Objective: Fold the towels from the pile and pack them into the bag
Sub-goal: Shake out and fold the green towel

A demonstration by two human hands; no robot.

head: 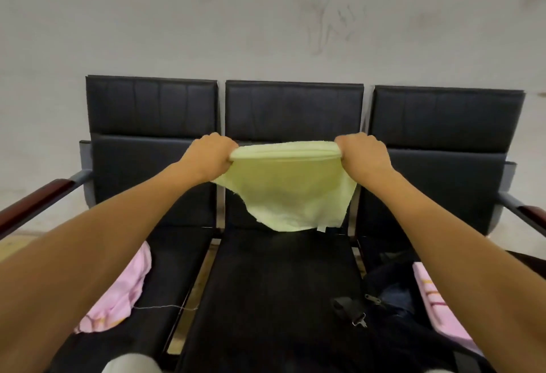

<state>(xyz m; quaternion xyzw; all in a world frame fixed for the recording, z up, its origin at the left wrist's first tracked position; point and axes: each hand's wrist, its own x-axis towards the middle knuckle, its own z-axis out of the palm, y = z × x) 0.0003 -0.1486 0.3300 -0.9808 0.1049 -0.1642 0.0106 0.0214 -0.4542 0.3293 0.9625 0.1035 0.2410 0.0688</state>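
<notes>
A pale yellow towel (288,192) hangs doubled over in the air above the middle seat (274,293) of a black three-seat bench. My left hand (211,155) grips its top left corner and my right hand (365,154) grips its top right corner, both arms stretched forward. The towel's lower edge hangs loose just above the seat. A crumpled pink towel (124,290) lies on the left seat, partly hidden by my left arm. On the right seat sits a dark open bag (393,293) with a zipper and buckle strap, and a folded pink towel (437,307) shows inside it.
The bench stands against a pale scuffed wall (266,18). Wooden armrests (35,198) stick out at both ends of the bench. Metal gaps separate the seats. A loose thread lies across the left seat's front.
</notes>
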